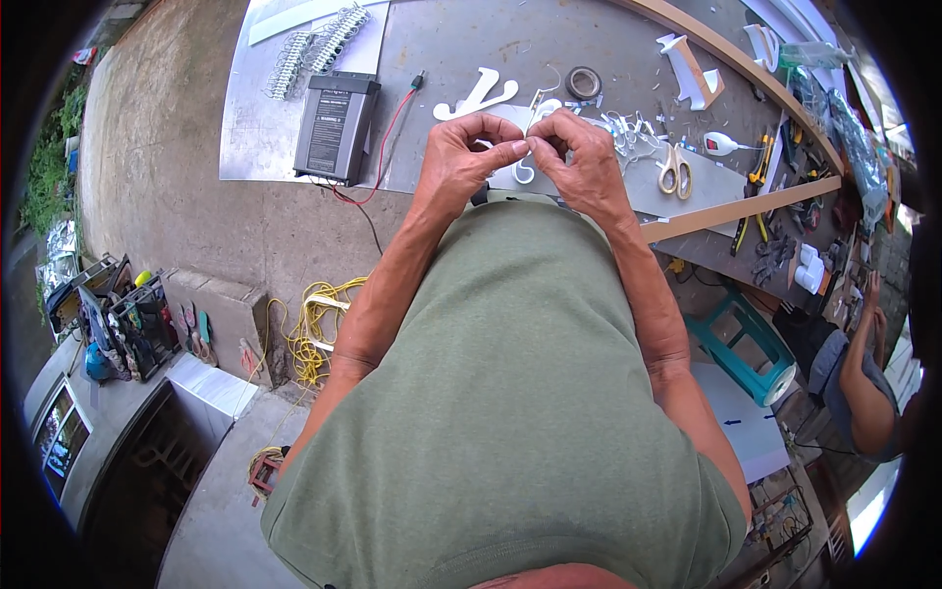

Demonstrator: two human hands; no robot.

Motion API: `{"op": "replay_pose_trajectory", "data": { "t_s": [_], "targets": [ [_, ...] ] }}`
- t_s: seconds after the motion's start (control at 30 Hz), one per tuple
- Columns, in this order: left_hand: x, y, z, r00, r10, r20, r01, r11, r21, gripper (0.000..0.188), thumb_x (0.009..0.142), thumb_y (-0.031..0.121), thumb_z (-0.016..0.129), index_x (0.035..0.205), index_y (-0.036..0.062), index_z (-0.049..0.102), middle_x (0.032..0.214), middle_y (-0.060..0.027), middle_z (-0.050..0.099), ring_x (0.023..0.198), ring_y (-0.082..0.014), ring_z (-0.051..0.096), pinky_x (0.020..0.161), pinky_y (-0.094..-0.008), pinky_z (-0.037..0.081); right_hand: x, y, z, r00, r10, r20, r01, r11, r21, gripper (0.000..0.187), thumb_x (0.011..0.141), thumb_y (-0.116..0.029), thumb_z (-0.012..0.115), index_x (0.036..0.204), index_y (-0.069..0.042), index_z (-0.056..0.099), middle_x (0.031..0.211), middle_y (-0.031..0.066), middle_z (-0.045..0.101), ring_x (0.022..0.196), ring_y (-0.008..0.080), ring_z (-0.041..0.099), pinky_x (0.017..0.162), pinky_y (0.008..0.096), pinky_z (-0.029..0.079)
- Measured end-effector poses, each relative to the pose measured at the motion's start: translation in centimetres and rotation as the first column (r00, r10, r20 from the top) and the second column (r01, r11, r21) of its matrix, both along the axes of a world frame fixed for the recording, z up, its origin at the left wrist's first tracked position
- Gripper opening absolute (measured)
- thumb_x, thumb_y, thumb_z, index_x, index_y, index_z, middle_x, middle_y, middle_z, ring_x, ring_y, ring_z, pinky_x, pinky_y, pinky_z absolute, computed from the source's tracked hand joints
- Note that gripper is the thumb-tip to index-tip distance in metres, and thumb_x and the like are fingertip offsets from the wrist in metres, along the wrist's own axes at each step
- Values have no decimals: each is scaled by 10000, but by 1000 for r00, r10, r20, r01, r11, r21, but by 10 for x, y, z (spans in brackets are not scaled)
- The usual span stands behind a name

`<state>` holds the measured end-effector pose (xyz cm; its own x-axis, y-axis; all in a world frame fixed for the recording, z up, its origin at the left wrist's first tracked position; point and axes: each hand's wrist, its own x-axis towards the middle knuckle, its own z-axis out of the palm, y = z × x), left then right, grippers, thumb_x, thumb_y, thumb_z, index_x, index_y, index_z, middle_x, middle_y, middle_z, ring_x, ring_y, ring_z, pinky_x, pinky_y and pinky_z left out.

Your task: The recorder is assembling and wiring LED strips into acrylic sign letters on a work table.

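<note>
My left hand and my right hand meet at the near edge of the workbench, thumbs and forefingers pinched together. Between the fingertips runs a thin wire, which rises and curls away past them; its lower end is hidden by the fingers. Under and beyond the hands lie white curved cut-out pieces, one with a hook-shaped end showing below the fingertips. To the right of my right hand is a tangle of white wired modules. A pair of scissors rests beside it.
A grey power supply with a red lead stands left, near coiled module strips. A roll of black tape, a white bottle and pliers lie right. A teal stool and another person are at far right.
</note>
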<state>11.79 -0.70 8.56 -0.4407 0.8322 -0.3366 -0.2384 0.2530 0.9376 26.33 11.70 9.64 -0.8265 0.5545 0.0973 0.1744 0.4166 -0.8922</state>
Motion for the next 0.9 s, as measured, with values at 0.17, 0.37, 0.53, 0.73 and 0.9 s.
{"op": "replay_pose_trajectory", "data": {
  "t_s": [0.17, 0.37, 0.53, 0.73, 0.9],
  "targets": [
    [-6, -7, -11, 975, -96, -201, 94, 995, -20, 220, 867, 164, 785, 1016, 6, 747, 867, -48, 725, 776, -93, 646, 690, -238, 529, 1, 6, -5, 995, -96, 29, 100, 968, -229, 124, 882, -112, 689, 913, 8, 677, 786, 37, 663, 666, 87, 577, 607, 264, 489],
    [-3, -12, -3, 957, -210, -201, 183, 972, -146, 200, 874, 176, 756, 1003, 24, 765, 802, -48, 735, 662, -78, 619, 593, -252, 489, -1, 16, -8, 990, -91, 106, 127, 907, -402, 170, 911, -134, 681, 956, 29, 696, 813, 33, 683, 703, 78, 600, 639, 240, 505],
    [-6, -10, -5, 987, -158, 25, 160, 980, -122, 203, 871, 165, 768, 987, 0, 750, 832, -66, 722, 738, -96, 641, 648, -234, 508, -4, 20, -12, 987, -122, 109, 161, 847, -507, 194, 927, -162, 688, 991, 21, 699, 807, 33, 687, 693, 80, 608, 620, 235, 499],
    [-6, -6, -13, 939, -21, 343, 18, 1000, 11, 191, 887, 158, 763, 984, -2, 726, 861, -80, 725, 755, -109, 661, 666, -242, 522, 1, 14, -4, 985, -103, 138, 164, 796, -583, 203, 936, -176, 699, 1035, 1, 703, 838, 34, 697, 689, 71, 615, 584, 214, 488],
    [2, 0, -9, 966, 1, 257, -15, 998, 54, 190, 888, 158, 763, 968, -9, 720, 865, -77, 726, 751, -109, 660, 676, -245, 523, 4, 1, 3, 994, -97, 55, 110, 772, -626, 203, 921, -159, 716, 1041, 4, 717, 822, 38, 710, 681, 72, 630, 573, 210, 495]
  ]
}}
